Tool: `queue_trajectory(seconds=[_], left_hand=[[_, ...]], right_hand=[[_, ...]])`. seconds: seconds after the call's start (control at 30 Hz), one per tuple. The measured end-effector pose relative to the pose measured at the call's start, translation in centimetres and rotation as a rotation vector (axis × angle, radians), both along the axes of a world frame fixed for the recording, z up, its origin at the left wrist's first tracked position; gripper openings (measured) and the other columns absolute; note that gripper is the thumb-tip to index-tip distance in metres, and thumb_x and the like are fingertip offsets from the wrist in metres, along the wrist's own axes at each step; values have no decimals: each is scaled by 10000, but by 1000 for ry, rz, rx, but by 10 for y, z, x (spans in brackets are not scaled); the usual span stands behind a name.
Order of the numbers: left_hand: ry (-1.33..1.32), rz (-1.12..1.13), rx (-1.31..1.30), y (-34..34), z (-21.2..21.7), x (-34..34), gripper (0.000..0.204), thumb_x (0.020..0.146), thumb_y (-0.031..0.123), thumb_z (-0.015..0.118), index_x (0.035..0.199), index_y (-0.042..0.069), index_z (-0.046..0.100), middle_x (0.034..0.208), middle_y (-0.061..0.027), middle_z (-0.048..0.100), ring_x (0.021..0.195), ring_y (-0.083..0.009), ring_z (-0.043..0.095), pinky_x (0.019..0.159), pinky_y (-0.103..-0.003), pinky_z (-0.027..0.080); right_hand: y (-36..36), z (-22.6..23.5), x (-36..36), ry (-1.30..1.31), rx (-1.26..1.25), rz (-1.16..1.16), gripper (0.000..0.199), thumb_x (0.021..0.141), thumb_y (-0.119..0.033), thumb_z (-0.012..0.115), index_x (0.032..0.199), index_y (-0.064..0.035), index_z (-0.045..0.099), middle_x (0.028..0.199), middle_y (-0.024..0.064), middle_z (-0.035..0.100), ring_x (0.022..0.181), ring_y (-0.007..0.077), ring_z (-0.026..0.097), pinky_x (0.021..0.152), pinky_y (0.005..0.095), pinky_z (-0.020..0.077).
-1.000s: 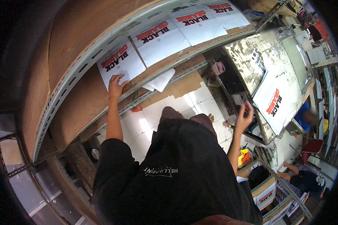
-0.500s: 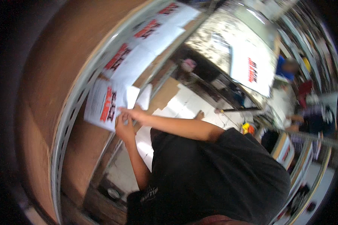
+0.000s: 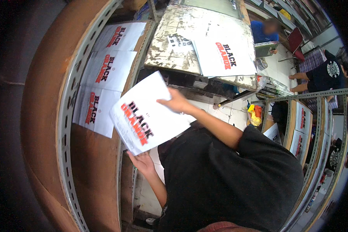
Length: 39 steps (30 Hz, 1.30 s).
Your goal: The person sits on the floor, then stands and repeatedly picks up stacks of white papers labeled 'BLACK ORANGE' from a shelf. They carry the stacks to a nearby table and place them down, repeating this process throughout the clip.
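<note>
A white printed sheet (image 3: 163,116) with black and red lettering is held tilted in front of me, off the shelf; whether it is one sheet or several together I cannot tell. My right hand (image 3: 176,102) grips its right edge, thumb on top and the other fingers mostly hidden beneath. At the lower corner my left hand (image 3: 144,162) holds the edge from below, palm turned up, with some fingertips behind the sheet. Similar printed sheets (image 3: 118,75) lie in an overlapping row on the brown shelf (image 3: 100,154) to the left.
A perforated metal rail (image 3: 65,154) edges the shelf. Beyond stands a paint-stained table (image 3: 170,48) bearing more printed sheets (image 3: 224,56). Another shelf rack (image 3: 317,127) with printed sheets is on the right. A person in blue (image 3: 263,31) and one in black (image 3: 328,75) are farther off.
Both hands were together at the near sheet on the shelf. Now they are apart, holding a sheet lifted to the right, off the row. The view has also shifted.
</note>
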<state>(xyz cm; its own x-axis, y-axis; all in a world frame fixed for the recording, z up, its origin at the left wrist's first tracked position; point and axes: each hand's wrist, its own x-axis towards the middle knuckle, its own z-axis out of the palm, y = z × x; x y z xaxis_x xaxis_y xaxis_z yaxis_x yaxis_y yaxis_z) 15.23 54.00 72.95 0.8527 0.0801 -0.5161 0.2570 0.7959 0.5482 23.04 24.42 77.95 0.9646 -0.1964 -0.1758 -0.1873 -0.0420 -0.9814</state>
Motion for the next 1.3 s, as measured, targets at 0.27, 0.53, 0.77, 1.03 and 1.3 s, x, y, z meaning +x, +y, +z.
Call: queue_trajectory(seconds=[0.27,0.53,0.77,1.03,1.3], left_hand=[[-106,-497,156,-266,14,70,409,973,159,636,1336,29,499,1307,-106,591,1200,-222,562,1064,-432,429],[-34,-723,286,-440,-40,71,354,974,171,642,1268,3,539,1213,-85,607,1123,-187,583,1077,-403,448],[-120,-830,510,-457,-47,83,471,973,191,652,1352,-35,488,1206,-147,612,1057,-193,633,925,-315,557],[-623,-581,1628,-319,-18,130,289,877,177,720,1135,58,666,1087,-130,679,932,-274,682,805,-363,548],[-530,-292,2025,-65,-8,194,337,889,271,709,1116,22,684,1111,-190,663,1075,-379,600,963,-429,465]], right_hand=[[-302,-3,-73,105,-119,-513,604,859,-202,775,1345,45,513,1151,154,684,966,198,678,839,319,560],[-514,-82,-93,204,-298,-504,888,770,-345,839,1408,118,429,1332,276,578,1234,304,573,1054,360,435],[-548,-108,-64,168,-658,-528,833,778,-376,829,1423,9,469,1354,274,562,1256,374,549,1043,418,443],[-474,-90,-122,-73,-758,-938,484,907,-171,711,1335,-1,562,1128,157,656,1003,293,633,870,369,501],[-349,-66,-117,-152,-706,-859,361,923,-110,675,1274,-45,620,1044,95,656,841,161,598,729,291,497]])
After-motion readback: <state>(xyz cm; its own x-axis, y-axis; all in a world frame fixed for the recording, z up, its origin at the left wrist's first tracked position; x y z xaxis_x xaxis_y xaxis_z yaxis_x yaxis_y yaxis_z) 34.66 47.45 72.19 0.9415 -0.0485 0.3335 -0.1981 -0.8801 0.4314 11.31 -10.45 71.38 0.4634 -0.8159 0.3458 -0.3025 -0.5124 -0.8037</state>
